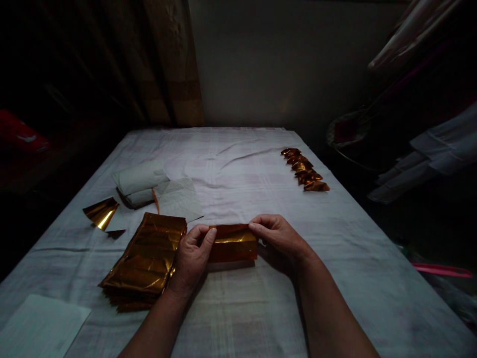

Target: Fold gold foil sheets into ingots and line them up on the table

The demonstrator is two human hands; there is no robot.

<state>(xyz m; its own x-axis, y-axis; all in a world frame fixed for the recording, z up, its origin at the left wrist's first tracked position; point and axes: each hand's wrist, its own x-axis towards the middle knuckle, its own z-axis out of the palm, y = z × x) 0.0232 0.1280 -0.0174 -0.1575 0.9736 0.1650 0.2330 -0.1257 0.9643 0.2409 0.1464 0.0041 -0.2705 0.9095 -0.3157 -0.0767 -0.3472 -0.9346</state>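
A folded sheet of shiny gold foil paper (234,243) is held between my two hands, just above the tablecloth. My left hand (192,258) pinches its upper left corner between thumb and fingers. At the upper right corner, my right hand (278,236) grips the same sheet, thumb on top. A crease runs lengthwise across the sheet. Close against the left hand lies a thick stack of gold foil sheets (145,253). Far to the right, several folded gold foil pieces (303,169) sit in a row near the table edge.
Pale wrapping papers (139,177) and a curled gold scrap (102,214) lie beyond the stack. A white sheet (42,325) rests at the near left of the plaid-covered table (238,313). Hanging clothes (443,144) and a pink strip (443,270) are off the right side.
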